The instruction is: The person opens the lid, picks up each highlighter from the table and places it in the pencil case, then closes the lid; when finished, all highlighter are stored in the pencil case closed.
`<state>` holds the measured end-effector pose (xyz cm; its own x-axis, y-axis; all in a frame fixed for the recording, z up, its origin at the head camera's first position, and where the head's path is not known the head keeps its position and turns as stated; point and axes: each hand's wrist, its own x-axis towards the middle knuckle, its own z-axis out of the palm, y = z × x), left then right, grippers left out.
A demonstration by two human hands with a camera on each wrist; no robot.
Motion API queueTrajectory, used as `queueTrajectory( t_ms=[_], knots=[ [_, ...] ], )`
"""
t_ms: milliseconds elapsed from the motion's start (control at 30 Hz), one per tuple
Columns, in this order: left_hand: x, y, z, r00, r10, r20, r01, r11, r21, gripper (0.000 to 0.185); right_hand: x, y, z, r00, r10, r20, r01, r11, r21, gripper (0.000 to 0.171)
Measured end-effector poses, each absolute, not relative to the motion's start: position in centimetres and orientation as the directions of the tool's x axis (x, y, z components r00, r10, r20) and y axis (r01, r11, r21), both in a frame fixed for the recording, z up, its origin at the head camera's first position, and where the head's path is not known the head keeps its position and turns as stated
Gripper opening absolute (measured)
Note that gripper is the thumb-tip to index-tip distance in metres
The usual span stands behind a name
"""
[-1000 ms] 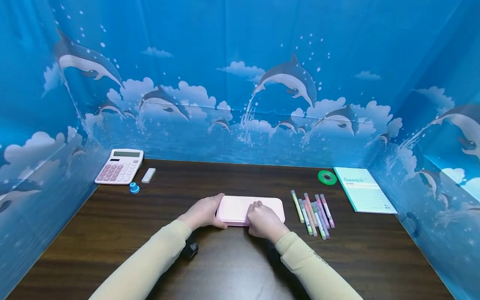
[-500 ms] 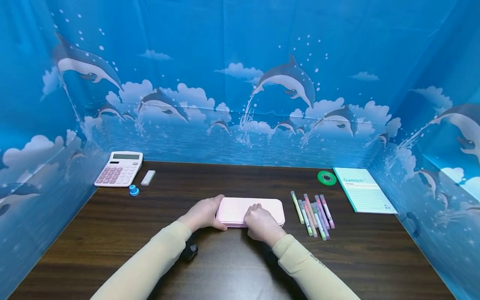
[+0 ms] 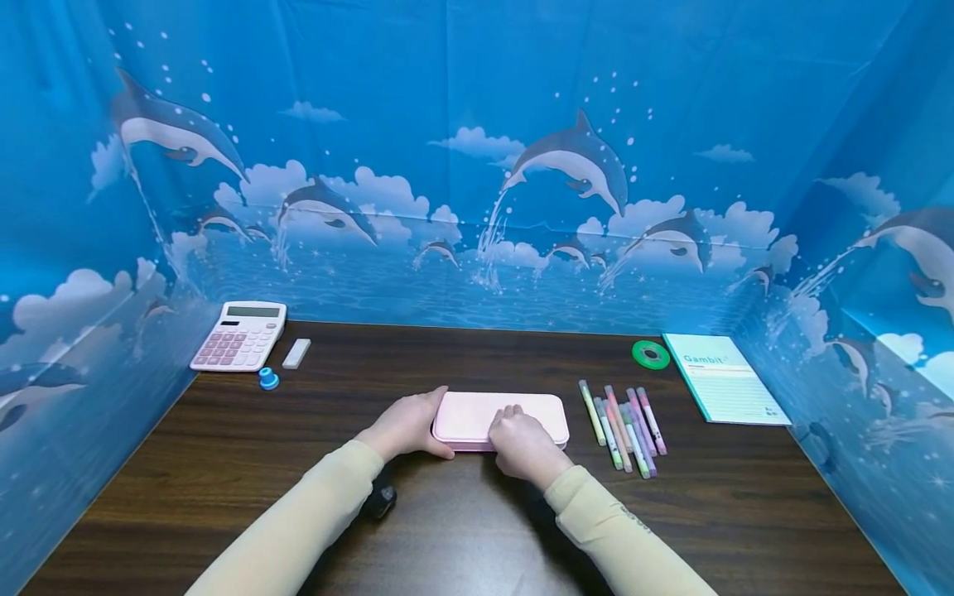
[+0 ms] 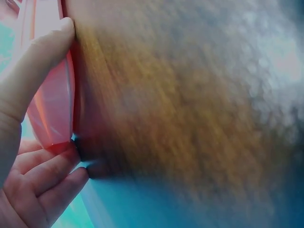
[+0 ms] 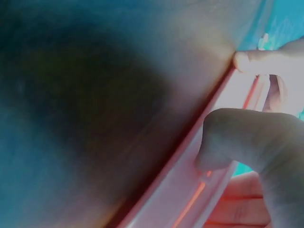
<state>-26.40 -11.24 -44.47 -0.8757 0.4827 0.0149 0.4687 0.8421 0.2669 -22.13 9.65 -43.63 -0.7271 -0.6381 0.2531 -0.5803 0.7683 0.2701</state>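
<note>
A pink, flat pencil case with rounded corners lies in the middle of the dark table, its lid down. My left hand grips its left end; in the left wrist view the thumb lies along the near side and the fingers curl round the end. At the front edge, right of centre, my right hand has its fingers curled over the lid. The right wrist view shows that thumb bent against the seam between lid and base, with other fingers on the far side of the lid.
Several coloured markers lie right of the case. Behind them are a green tape roll and a notepad. At the back left stand a calculator, a white eraser and a small blue object. A dolphin-print curtain encloses the table.
My right hand has slid very slightly left along the front edge of the pencil case. The left hand and the case keep their places.
</note>
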Motion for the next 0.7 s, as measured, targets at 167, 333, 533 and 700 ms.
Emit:
queueTrajectory(
  t_ms=[167, 333, 533, 700],
  knots=[
    [-26.3, -11.3, -44.5, -0.885, 0.465, -0.025, 0.436, 0.847, 0.304, 0.112, -22.2, 10.9, -43.4, -0.734, -0.618, 0.282, -0.597, 0.785, 0.168, 0.026],
    [-26.2, -11.4, -44.6, -0.9, 0.431, -0.058, 0.385, 0.852, 0.356, 0.113, -22.6, 11.9, -43.2, -0.707, -0.635, 0.312, -0.64, 0.762, 0.098, 0.026],
    [-26.3, -11.6, -44.7, -0.915, 0.399, -0.065, 0.345, 0.853, 0.391, 0.114, -22.8, 12.4, -43.1, -0.697, -0.64, 0.322, -0.667, 0.744, 0.037, 0.028],
    [-26.3, -11.6, -45.0, -0.923, 0.378, -0.067, 0.309, 0.836, 0.453, 0.112, -23.1, 12.7, -42.4, -0.728, -0.609, 0.314, -0.644, 0.765, -0.01, 0.029]
  ],
)
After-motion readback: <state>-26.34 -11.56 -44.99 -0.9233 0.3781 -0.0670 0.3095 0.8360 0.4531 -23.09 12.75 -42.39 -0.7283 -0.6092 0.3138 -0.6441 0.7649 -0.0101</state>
